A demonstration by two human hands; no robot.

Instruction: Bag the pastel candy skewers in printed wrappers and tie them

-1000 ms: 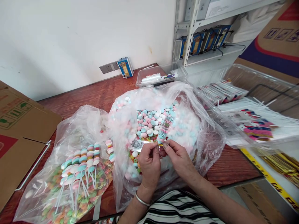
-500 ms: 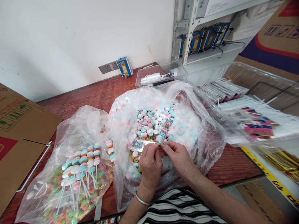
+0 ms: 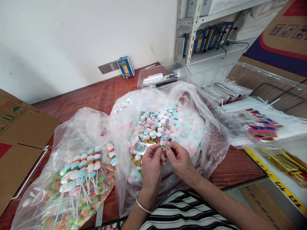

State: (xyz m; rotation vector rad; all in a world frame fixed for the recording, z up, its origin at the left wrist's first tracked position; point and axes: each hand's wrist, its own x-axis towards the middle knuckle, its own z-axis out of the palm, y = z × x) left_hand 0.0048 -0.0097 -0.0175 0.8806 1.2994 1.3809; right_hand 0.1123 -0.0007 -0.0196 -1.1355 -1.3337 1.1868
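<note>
1. Left hand [image 3: 152,159]: thumb and forefinger closed, pinching a gold tie [image 3: 163,147]. Bracelet [image 3: 143,206] on that wrist.
2. Right hand [image 3: 178,161]: thumb and forefinger closed on the same tie, tips just beside the left ones.
3. Clear packet [image 3: 165,131], printed, sticks up from the tie between the 2 hands, tilted away from the body. Fingers hide its near end.
4. Flat printed wrapper [image 3: 139,148] just left of the left fingers; can't tell if they touch it.
5. Under the hands: big plastic bag [image 3: 216,156], open, full of pink, white and blue candies [image 3: 150,124]. Ring candies [image 3: 137,164] near the left hand.
6. Left of that: second bag [image 3: 76,121], ring candies inside, stacked candy sticks [image 3: 81,166] lying on top.
7. Both bags on the red-brown counter [image 3: 83,92].
8. Right: large clear tub [image 3: 275,84] with white sticks and packets. Gold strips [image 3: 287,167] nearer the body.
9. Back: small clear tub [image 3: 141,83]; blue box [image 3: 126,67] against the wall, beside a socket panel [image 3: 107,67].
10. Cartons at far left [image 3: 26,127] and far right [image 3: 283,44].
</note>
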